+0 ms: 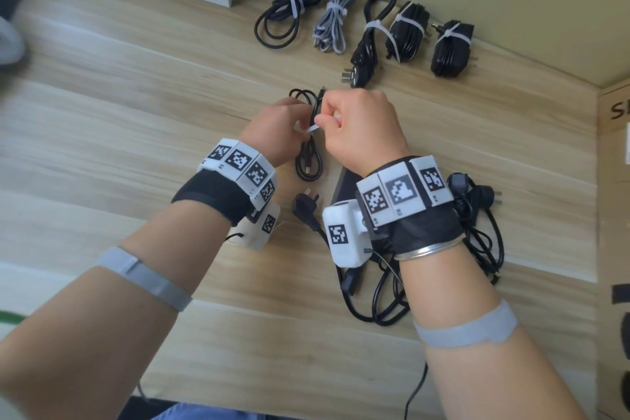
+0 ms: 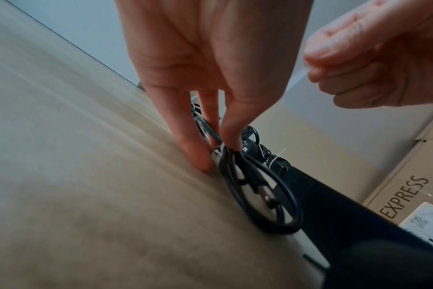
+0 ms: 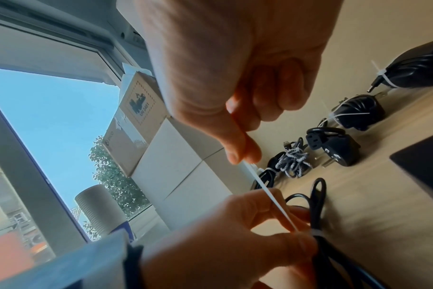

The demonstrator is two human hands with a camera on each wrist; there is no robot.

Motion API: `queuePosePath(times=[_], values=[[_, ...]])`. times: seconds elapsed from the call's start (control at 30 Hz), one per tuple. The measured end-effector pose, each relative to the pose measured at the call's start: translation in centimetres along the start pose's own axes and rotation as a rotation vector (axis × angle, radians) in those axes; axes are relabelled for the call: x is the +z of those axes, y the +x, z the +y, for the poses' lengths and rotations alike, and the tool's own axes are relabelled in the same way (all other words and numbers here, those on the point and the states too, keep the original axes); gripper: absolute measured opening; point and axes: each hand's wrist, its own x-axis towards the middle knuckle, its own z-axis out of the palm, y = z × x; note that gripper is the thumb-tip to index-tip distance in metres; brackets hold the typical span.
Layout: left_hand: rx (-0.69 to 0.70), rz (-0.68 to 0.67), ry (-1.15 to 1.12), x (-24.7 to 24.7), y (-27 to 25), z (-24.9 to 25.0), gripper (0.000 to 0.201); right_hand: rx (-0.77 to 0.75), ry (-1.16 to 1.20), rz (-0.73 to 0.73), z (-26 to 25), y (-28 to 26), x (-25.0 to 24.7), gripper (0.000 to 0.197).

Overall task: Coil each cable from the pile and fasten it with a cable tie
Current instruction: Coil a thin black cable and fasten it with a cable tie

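A thin black cable (image 1: 308,160) lies coiled on the wooden table (image 1: 119,112), its loops gathered at the middle. My left hand (image 1: 283,128) pinches that gathered middle (image 2: 225,154) against the table. A white cable tie (image 3: 269,197) is wrapped round the bundle there. My right hand (image 1: 354,126) pinches the tie's free tail (image 1: 315,128) between thumb and forefinger, and the tail runs taut from the bundle up to that hand (image 3: 245,156). The tie's head is mostly hidden by my left fingers.
Several tied cable bundles (image 1: 368,31) lie in a row along the back wall. A tangle of loose black cables (image 1: 477,232) and a plug (image 1: 305,206) sit near my right wrist beside a flat black object (image 1: 346,186). Cardboard boxes (image 2: 408,185) stand at the right.
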Motion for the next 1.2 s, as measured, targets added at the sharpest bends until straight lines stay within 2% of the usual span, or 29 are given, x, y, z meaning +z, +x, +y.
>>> queuePosePath(times=[0.1, 0.17, 0.23, 0.3, 0.53, 0.67, 0.83, 0.93, 1.07, 1.17, 1.2], values=[[-0.022, -0.036, 0.017, -0.1, 0.1, 0.3, 0.014, -0.017, 0.004, -0.008, -0.1, -0.2, -0.2, 0.015], [-0.032, -0.051, 0.042, -0.4, 0.2, 0.4, 0.006, 0.011, 0.039, 0.002, 0.1, -0.3, -0.4, 0.016], [-0.033, -0.027, 0.043, -1.0, 0.2, 0.5, 0.009, 0.053, 0.074, 0.023, 0.9, -0.2, -1.0, 0.017], [-0.021, 0.028, -0.017, -1.8, 0.1, 0.6, 0.003, 0.089, 0.098, 0.051, 2.0, 0.1, -1.6, 0.016], [0.077, 0.162, -0.137, -3.8, 0.0, 2.5, 0.006, 0.081, -0.010, 0.305, 4.2, 0.8, -1.8, 0.017], [0.137, 0.219, -0.193, -3.7, 0.0, 3.5, 0.011, 0.112, 0.132, 0.159, 3.3, 0.7, -1.5, 0.023], [0.196, 0.229, -0.200, -3.3, 0.3, 3.9, 0.013, 0.230, 0.421, 0.055, 2.6, -0.3, -1.2, 0.027], [0.206, 0.247, -0.208, -2.9, 0.4, 3.9, 0.014, 0.266, 0.505, -0.025, 2.8, -0.3, -0.6, 0.029], [0.250, 0.242, -0.219, -2.5, 0.6, 3.6, 0.019, 0.304, 0.573, -0.031, 3.6, -0.3, 0.0, 0.024], [0.253, 0.189, -0.277, -2.4, 0.5, 3.6, 0.043, 0.338, 0.581, 0.006, 4.5, -0.3, 0.2, 0.022], [0.224, 0.163, -0.322, -2.3, 0.4, 3.5, 0.044, 0.350, 0.591, 0.018, 4.8, -0.3, 0.3, 0.022]])
